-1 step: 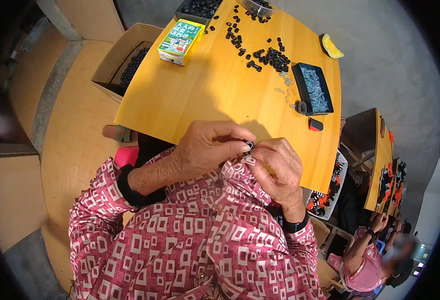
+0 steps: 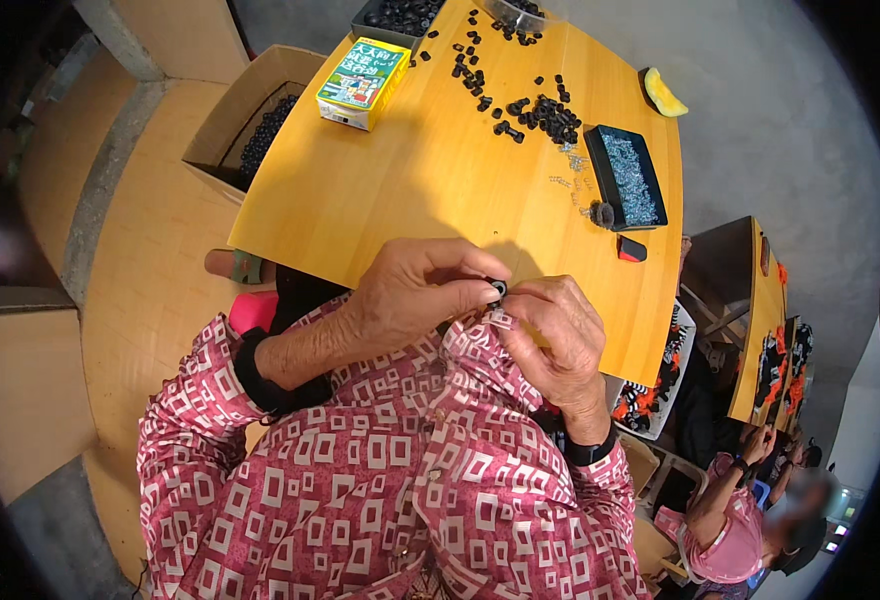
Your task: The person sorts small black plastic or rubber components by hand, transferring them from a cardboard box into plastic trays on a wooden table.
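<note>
Shirt: my pink shirt (image 2: 360,500), printed with pale squares, lies right under my wrists.
Left grip: my left grip (image 2: 410,295) is narrow, thumb and forefinger pinching a small black ring-shaped piece (image 2: 500,287).
Right grip: my right grip (image 2: 560,330) meets it from the other side, fingertips drawn together; I cannot tell whether they close on the piece or on something smaller.
Black piece: it sits between my two sets of fingertips, just off the near edge of the wooden surface (image 2: 360,200).
Change: almost nothing; my left hand shifts very slightly, and the same piece stays pinched, so I judge this as fine, steady handling.
Right side of surface: a red-and-black block (image 2: 632,250) lies near a black tray (image 2: 598,172) of small shiny pieces, with loose coiled springs (image 2: 560,182) beside it.
Farther across: a pile of black pieces (image 2: 552,122), a yellow-and-green carton (image 2: 363,82) and a clear bowl (image 2: 552,20).
Beyond, right: a co-worker's arm (image 2: 712,505) beside another bench.
</note>
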`<state>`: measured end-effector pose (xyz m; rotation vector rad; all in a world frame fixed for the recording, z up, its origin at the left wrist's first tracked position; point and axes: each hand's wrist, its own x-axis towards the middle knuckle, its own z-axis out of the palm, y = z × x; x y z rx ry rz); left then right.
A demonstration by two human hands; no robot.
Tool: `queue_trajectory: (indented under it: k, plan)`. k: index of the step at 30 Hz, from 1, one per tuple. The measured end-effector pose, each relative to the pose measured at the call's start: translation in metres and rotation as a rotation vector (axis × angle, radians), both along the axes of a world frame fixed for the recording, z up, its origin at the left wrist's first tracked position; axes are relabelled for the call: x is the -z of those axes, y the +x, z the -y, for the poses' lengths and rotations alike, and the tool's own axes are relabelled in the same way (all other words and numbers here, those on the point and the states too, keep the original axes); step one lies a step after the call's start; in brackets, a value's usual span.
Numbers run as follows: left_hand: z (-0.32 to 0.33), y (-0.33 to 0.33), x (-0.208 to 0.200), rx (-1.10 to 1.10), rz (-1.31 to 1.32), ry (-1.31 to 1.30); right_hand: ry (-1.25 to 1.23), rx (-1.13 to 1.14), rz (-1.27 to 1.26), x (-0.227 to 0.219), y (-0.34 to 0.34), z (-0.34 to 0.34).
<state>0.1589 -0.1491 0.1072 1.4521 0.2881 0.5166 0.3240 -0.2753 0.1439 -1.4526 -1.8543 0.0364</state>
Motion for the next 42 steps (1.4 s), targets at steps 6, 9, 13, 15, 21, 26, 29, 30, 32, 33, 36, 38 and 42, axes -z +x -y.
queue_trajectory:
  k: [6, 9, 13, 15, 21, 26, 29, 30, 32, 33, 36, 38, 42]
  plan:
    - [-0.003, 0.001, 0.007, 0.065, -0.017, -0.335, 0.060, 0.085, 0.142, 0.005, -0.003, -0.001]
    - [-0.005, 0.001, 0.006, 0.076, -0.070, -0.315, 0.036, 0.072, 0.239, 0.007, -0.002, -0.002]
    - [-0.005, 0.001, 0.012, 0.107, -0.058, -0.394, 0.040, 0.059, 0.264, 0.009, -0.001, -0.001]
    - [-0.005, 0.001, 0.007, 0.122, -0.066, -0.363, 0.045, 0.054, 0.258, 0.009, 0.000, 0.000]
    - [-0.004, 0.002, 0.004, 0.141, -0.066, -0.328, 0.019, 0.044, 0.224, 0.003, 0.000, 0.003]
    - [-0.006, 0.001, 0.013, 0.135, -0.099, -0.356, -0.032, 0.054, 0.226, 0.005, -0.001, 0.005]
    - [-0.005, 0.000, 0.009, 0.157, -0.114, -0.497, -0.067, 0.046, 0.130, 0.004, -0.003, 0.005]
    - [-0.004, 0.000, 0.009, 0.154, -0.103, -0.530, -0.068, 0.046, 0.130, 0.004, -0.004, 0.005]
    - [-0.004, 0.000, 0.009, 0.151, -0.091, -0.563, -0.139, 0.059, 0.033, 0.003, -0.004, 0.005]
    - [-0.005, 0.000, 0.009, 0.163, -0.101, -0.572, -0.139, 0.059, 0.032, 0.002, -0.003, 0.005]
    - [-0.005, 0.000, 0.011, 0.166, -0.140, -0.547, -0.206, 0.033, -0.083, 0.000, -0.003, 0.004]
    - [-0.005, 0.001, 0.011, 0.158, -0.167, -0.514, -0.227, 0.040, -0.088, 0.001, -0.006, 0.002]
    - [-0.005, 0.001, 0.015, 0.143, -0.175, -0.423, -0.213, 0.046, 0.109, -0.001, -0.005, 0.004]
